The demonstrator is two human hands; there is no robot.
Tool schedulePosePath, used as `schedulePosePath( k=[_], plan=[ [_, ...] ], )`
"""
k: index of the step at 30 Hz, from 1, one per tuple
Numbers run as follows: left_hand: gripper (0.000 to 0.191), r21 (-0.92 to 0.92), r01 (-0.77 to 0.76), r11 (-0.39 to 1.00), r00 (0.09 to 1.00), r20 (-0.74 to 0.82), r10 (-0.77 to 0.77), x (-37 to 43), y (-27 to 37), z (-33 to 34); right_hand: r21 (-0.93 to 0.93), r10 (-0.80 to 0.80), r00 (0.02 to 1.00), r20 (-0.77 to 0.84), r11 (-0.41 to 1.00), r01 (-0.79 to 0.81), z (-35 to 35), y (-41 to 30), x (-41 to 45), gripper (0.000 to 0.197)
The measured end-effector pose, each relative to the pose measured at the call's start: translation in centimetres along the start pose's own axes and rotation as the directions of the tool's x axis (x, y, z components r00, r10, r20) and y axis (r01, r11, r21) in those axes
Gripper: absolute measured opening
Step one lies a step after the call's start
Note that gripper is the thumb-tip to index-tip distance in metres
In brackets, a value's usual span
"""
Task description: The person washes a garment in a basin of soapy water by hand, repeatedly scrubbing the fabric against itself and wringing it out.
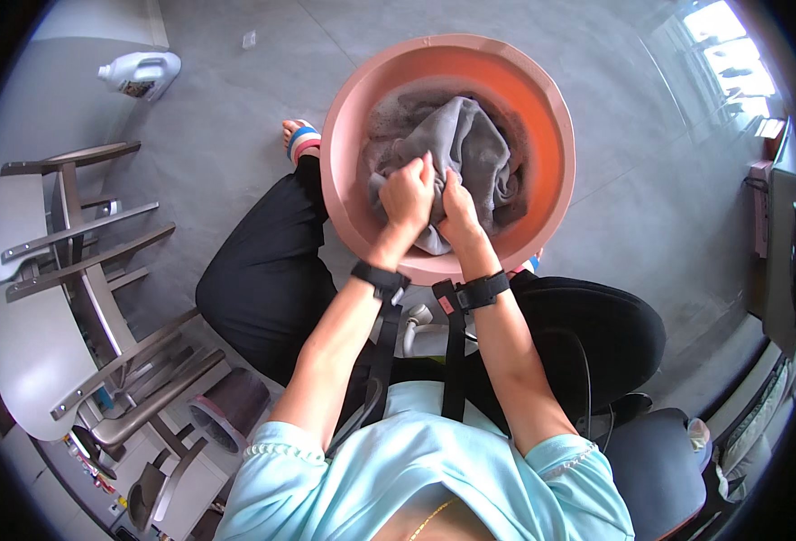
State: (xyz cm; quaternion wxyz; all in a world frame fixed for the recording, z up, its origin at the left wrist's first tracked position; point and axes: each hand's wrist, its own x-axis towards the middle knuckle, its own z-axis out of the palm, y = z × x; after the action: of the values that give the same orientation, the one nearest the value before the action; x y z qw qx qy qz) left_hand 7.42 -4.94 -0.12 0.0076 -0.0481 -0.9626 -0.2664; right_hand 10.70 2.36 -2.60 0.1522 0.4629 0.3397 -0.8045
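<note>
A round pink plastic basin [558, 135] stands on the floor between my feet, holding sudsy dark water. In it lies a wet grey cloth [482, 138], bunched up and partly raised above the water. My left hand [408, 193] is closed on a fold of the cloth near the basin's middle. Close beside it, my right hand [460, 206] grips the same cloth, thumb pointing up. The two hands are a small gap apart. Folds hide some of the fingertips. Each wrist wears a black strap.
A white plastic jug [147, 73] with a handle is on the floor at the upper left. Chairs [100, 304] line the left side, with a waste bin [232, 409] near them. A dark grey stool [655, 466] is at the lower right.
</note>
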Motion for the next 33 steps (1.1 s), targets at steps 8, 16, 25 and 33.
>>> schedulePosePath(
  k=[8, 16, 25, 33],
  plan=[
    [0.041, -0.079, -0.006, 0.997, 1.0, 0.018, 0.008, 0.6, -0.2, -0.1, 0.007, 0.011, 0.999, -0.047, 1.0, -0.011, 0.3, -0.2, -1.6, 0.055],
    [0.031, -0.264, -0.202, 0.943, 0.979, -0.08, 0.187, -5.3, 5.1, -0.9, 0.236, -0.147, 0.952, 0.267, 0.968, 0.084, -3.4, -1.3, -1.9, 0.039],
    [0.042, -0.547, 0.513, 0.662, 0.851, 0.426, -0.308, 1.9, -5.4, -2.4, 0.058, -0.058, 0.99, 0.126, 0.997, 0.051, -2.3, -2.3, -1.6, 0.074],
    [0.062, -0.349, 0.222, 0.91, 0.706, 0.701, 0.096, 7.1, -3.6, -2.3, -0.671, -0.223, 0.964, 0.147, 0.693, 0.263, -3.1, -3.8, -4.4, 0.057]
  ],
)
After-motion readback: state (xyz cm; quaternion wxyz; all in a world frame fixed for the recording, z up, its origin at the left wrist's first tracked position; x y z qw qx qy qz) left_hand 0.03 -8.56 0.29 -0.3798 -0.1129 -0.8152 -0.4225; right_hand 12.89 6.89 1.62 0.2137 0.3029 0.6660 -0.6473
